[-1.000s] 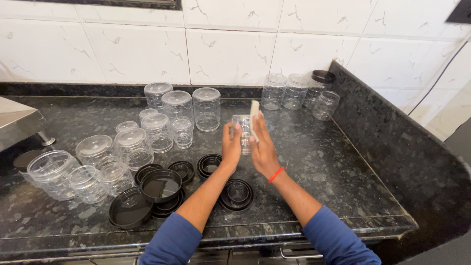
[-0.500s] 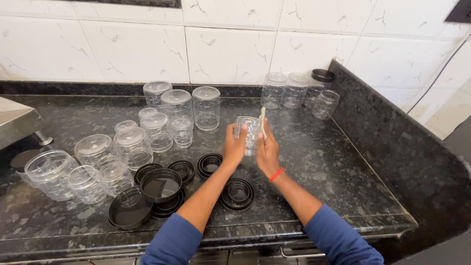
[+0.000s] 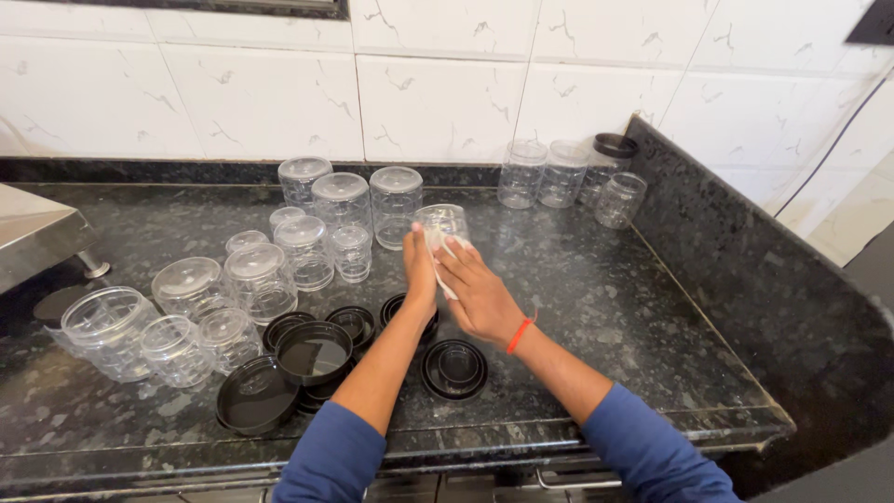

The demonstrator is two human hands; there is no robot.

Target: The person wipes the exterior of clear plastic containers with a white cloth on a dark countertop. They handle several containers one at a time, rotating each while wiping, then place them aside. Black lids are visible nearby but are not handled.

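My left hand (image 3: 419, 270) grips a small clear plastic jar (image 3: 441, 224) above the dark granite counter (image 3: 605, 307), just right of a standing clear jar. My right hand (image 3: 477, 291) presses a white cloth (image 3: 445, 256) against the near side of that jar, fingers spread over it. A red band circles my right wrist. Both forearms wear blue sleeves. The lower part of the jar is hidden behind my hands.
Several clear jars stand upside down at the left (image 3: 261, 275) and several upright ones at the back right (image 3: 559, 175), one with a black lid. Black lids (image 3: 315, 354) lie stacked near the front edge. A steel appliance (image 3: 37, 233) sits far left. A raised granite ledge (image 3: 745, 270) bounds the right.
Both hands carried the jar left and slightly away from me. The white cloth, first held upright beside the jar, is now pressed flat against its side by my right hand.
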